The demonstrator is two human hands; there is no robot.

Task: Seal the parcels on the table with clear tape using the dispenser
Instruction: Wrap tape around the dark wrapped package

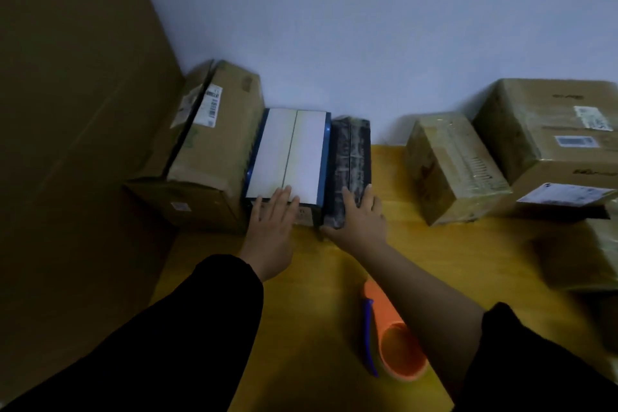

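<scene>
Pressing down with straight fingers, the left hand (272, 214) lies flat on the near end of the white box (287, 154) and grips nothing. My reading is that it steadies the box so that it sits snug against its neighbours. The right hand (359, 216) covers the near end of the black parcel (351, 157), fingers laid along its top and thumb stretched toward the near left corner. Whether it clasps that end or only pushes on it I cannot tell.

The two parcels stand side by side, touching, and the white box also meets a brown box (214, 144) on its left, all close to the wall (368, 27). That lineup looks like squaring up before taping (the white box shows a centre seam, with no tape I can make out).

The dispenser (394, 338), orange with a blue part along one side, lies on the table (468, 261) nearer the person. It is partly beneath the right forearm, well apart from both hands and touched by neither. Either hand would have to draw back toward the body to take it. A taped box (451, 167) sits off to the right, apart from the black parcel.
</scene>
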